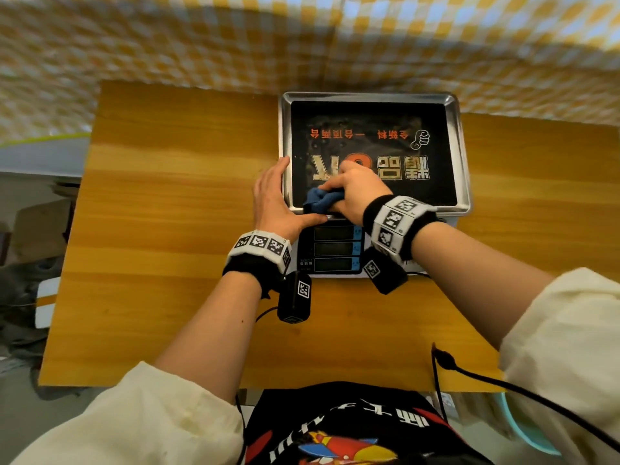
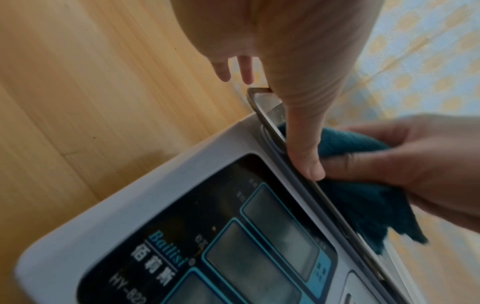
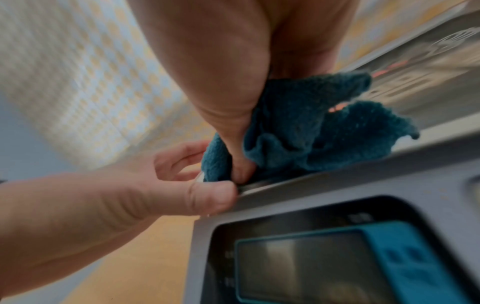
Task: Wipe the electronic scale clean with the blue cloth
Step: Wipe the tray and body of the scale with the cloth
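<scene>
On the wooden bench [image 1: 174, 209], set toward its far edge against a yellow-checked cloth backdrop, stands the electronic scale [image 1: 335, 250], its steel weighing tray [image 1: 461, 152] carrying a dark printed sheet and its display panel facing the person, which puts the near rim of the tray within easy reach of both arms. Next in size come the hands: the left hand [image 1: 273, 199] lies along the tray's left near corner with fingers straight against the side and the thumb laid along the front rim, its grip slack and holding nothing, and it looks placed there to brace the light tray so that rubbing does not shift or tip it. Just beside it the right hand [image 1: 357, 193] has its grip clamped around the blue cloth [image 1: 320, 200], fingers curled over a bunched wad with loose corners spilling out. That cloth sits pressed on the tray's near left area, touching the rim next to the left thumb; bunching it likely gives a firm pad for pressure, and most of the tray seems not yet covered
</scene>
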